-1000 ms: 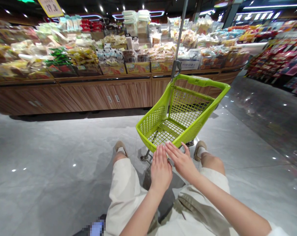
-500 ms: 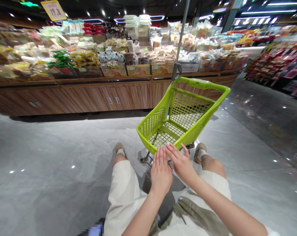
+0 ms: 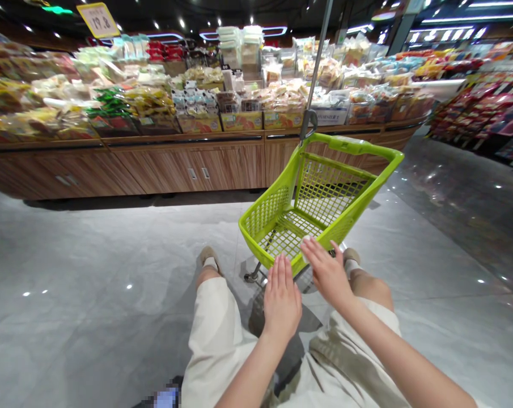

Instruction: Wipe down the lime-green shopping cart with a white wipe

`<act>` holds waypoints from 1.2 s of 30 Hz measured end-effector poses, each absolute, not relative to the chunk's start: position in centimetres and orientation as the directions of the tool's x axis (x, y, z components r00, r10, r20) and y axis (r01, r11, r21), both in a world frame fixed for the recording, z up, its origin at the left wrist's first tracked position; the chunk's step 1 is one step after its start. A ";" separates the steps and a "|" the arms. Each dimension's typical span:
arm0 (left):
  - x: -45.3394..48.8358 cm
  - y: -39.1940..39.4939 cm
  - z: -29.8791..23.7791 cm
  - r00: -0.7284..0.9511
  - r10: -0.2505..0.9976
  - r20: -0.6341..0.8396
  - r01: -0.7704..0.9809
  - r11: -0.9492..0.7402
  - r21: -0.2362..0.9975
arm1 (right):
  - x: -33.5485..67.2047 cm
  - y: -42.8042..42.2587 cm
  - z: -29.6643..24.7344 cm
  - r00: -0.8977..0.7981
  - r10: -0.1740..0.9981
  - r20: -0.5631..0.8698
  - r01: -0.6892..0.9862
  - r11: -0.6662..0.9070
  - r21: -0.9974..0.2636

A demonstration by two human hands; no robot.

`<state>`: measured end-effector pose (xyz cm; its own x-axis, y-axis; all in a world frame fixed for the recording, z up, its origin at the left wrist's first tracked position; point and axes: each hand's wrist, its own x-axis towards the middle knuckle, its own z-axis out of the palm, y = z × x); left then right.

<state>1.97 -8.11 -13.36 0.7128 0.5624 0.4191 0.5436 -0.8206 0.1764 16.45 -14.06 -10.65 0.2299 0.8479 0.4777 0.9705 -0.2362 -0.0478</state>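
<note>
A lime-green shopping cart (image 3: 256, 249) stands in front of me, its grid basket bare inside. My left hand (image 3: 283, 297) lies over the cart's near rim, fingers stretched out flat and close together. To its right, my right hand (image 3: 326, 272) reaches over the same rim, thumb apart from the fingers. Under its fingertips shows a small white wad (image 3: 306, 247), perhaps tissue, pressed against the cart; most of it is hidden. A grey metal pole (image 3: 319, 56) rises from the far left corner of the cart's handle (image 3: 350, 144).
Behind the cart runs a wooden display counter (image 3: 166, 170) heaped with packaged food. A price sign (image 3: 98, 21) hangs at upper left. More shelves (image 3: 477, 107) stand at right. My legs straddle the cart's near end on a shiny grey floor (image 3: 90, 272).
My right hand has slid right along the rim, away from my left hand, and the white wad now shows under its fingers. The view has shifted slightly; the left hand barely moved.
</note>
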 end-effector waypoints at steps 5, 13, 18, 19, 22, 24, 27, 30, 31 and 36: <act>1.8 -8.1 -13.4 0.729 0.558 0.396 0.544 -0.824 0.159 | 15.5 -14.8 -10.7 0.055 0.907 0.417 0.998 -0.049 -0.024; 2.0 -8.3 -13.2 0.721 0.565 0.403 0.548 -0.819 0.168 | 22.8 -14.2 -10.5 0.375 0.744 0.553 0.917 -0.384 -0.105; 2.1 -8.3 -13.6 0.712 0.561 0.422 0.550 -0.819 0.161 | 14.5 -14.4 -11.4 0.129 0.871 0.473 0.992 -0.117 -0.055; 2.1 -8.3 -13.6 0.714 0.556 0.425 0.547 -0.822 0.157 | 14.1 -14.6 -11.4 0.082 0.884 0.459 0.997 -0.070 -0.043; 1.9 -8.2 -13.6 0.719 0.551 0.424 0.542 -0.826 0.155 | 17.1 -14.9 -10.8 0.061 0.893 0.447 0.998 -0.062 -0.012; 1.9 -8.1 -13.5 0.718 0.553 0.422 0.541 -0.826 0.160 | 21.1 -14.8 -10.2 0.161 0.866 0.474 0.984 -0.178 -0.010; 2.0 -8.3 -13.3 0.715 0.556 0.425 0.541 -0.824 0.167 | 24.9 -14.4 -9.6 0.340 0.782 0.522 0.924 -0.382 -0.030; 2.3 -8.5 -13.4 0.706 0.565 0.428 0.549 -0.818 0.173 | 22.6 -14.0 -9.9 0.374 0.762 0.529 0.911 -0.410 -0.054; 2.4 -8.5 -13.5 0.703 0.568 0.428 0.553 -0.815 0.175 | 20.8 -14.0 -10.2 0.349 0.779 0.520 0.926 -0.373 -0.063; 2.3 -8.4 -13.9 0.711 0.557 0.429 0.546 -0.822 0.162 | 13.8 -14.4 -11.0 0.115 0.882 0.457 0.993 -0.086 -0.084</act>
<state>2.29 -8.40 -13.90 0.7112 0.5573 0.4285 0.5464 -0.8217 0.1620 13.77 -14.43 -11.01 0.1150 0.8822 0.4567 0.9928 -0.0861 -0.0837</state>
